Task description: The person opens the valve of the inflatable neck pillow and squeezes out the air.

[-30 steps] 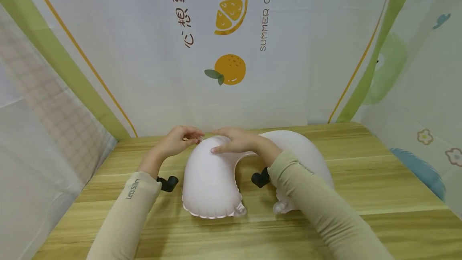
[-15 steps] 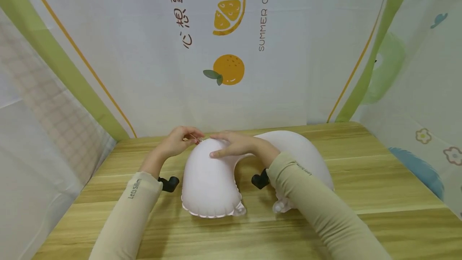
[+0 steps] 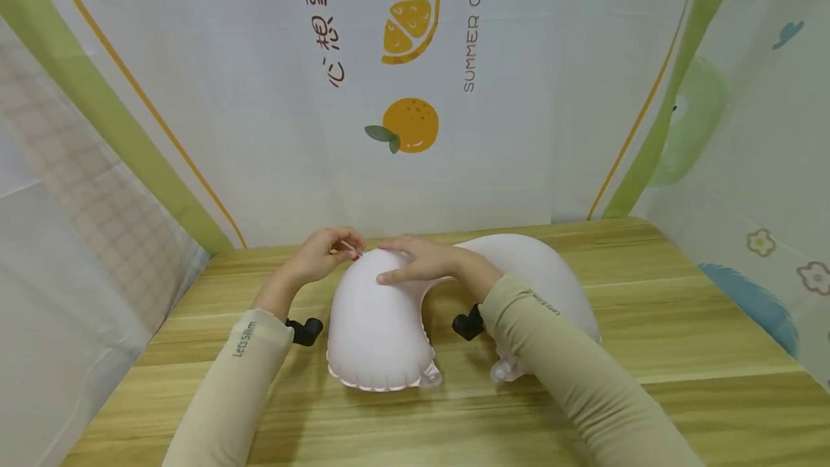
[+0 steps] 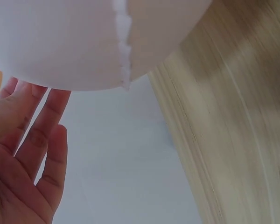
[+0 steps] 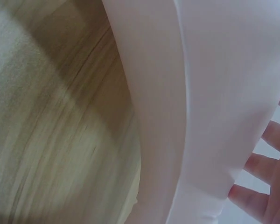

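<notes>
We logged the pale U-shaped pillow point(image 3: 375, 334) at six o'clock on the table point(image 3: 402, 434). Left hand point(image 3: 322, 254) pinched a small clear piece point(image 3: 361, 252) at its ten; right hand point(image 3: 423, 259), fingers spread, touched its eleven.

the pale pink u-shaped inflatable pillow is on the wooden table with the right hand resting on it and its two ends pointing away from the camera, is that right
Not quite: in the head view, the pale pink U-shaped inflatable pillow has its two ends pointing toward the camera. It does lie on the wooden table, right hand resting on it.
</notes>
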Motion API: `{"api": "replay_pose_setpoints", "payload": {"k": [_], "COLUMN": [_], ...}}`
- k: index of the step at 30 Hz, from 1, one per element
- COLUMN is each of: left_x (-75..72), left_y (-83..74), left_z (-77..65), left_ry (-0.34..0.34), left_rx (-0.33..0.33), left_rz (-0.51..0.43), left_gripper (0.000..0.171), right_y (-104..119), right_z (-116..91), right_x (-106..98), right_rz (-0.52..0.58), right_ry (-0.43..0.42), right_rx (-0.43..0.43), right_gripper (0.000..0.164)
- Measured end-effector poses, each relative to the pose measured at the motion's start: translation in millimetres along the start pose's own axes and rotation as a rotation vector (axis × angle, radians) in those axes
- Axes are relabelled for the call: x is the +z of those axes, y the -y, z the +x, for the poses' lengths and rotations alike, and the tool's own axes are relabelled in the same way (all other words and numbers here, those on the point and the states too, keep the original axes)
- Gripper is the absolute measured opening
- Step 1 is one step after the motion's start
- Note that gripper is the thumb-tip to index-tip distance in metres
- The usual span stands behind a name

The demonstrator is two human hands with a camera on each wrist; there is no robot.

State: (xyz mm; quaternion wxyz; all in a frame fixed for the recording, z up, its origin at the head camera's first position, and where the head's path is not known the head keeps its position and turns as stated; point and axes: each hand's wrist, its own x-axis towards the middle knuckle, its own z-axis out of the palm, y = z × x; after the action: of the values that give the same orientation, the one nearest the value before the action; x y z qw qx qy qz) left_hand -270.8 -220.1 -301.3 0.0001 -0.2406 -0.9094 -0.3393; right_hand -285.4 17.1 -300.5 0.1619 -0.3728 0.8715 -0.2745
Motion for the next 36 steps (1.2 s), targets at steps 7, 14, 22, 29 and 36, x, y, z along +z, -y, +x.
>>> {"api": "replay_pose_setpoints", "payload": {"k": [7,14,22,29,36], "left_x": [4.6,5.5,2.8,5.2,7.3], "left_y": [5.4,8.2,10.3,14.2,15.4], "left_z": [-1.5,-2.8,-0.6,1.2,0.5], "left_ry": [-0.02,-0.001,0.024,0.023,0.016], "left_rx": [0.008,0.032,0.025,0.031,0.037], "left_rz": [-0.031,-0.057,-0.082,-0.114,-0.132], "left_gripper": [0.017,0.014,0.015,0.009,0.008], "right_y": [-1.8,-2.8,-0.7,0.5,-0.4], "right_z": [-1.9,0.5,3.4,3.7,3.2], "right_x": [2.0,5.4,4.5,4.3,5.2], "right_rz": [0.017,0.008,0.029,0.033,0.04], "right_ry": [-0.007,0.001,-0.004,0.002,-0.004], "right_rx": [-0.01,-0.02,-0.047,-0.078,-0.067], "right_gripper": [0.075,0.074,0.072,0.069,0.069]}}
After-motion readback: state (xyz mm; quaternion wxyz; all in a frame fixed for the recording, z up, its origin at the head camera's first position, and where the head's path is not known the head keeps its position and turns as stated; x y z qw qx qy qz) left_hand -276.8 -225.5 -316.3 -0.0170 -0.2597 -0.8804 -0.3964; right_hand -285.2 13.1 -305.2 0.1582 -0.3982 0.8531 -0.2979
